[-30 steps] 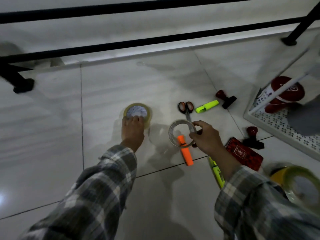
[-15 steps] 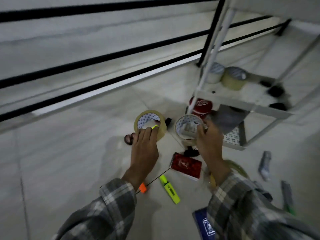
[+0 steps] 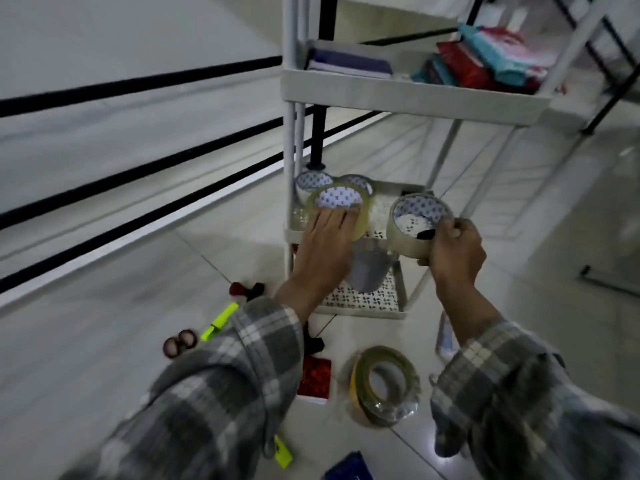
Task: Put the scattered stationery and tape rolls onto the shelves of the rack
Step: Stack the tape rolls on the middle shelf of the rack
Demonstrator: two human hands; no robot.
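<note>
Lowering both tape rolls onto the middle shelf (image 3: 381,221), I'm keeping my left hand (image 3: 323,247) closed on the yellowish roll (image 3: 337,206) and my right hand (image 3: 453,251) on the clear roll (image 3: 417,223), seating them flat just ahead of my fingertips.

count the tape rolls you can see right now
5: one in the left hand, one in the right hand, two at the back of the middle shelf, one on the floor. More may be hidden.
</note>
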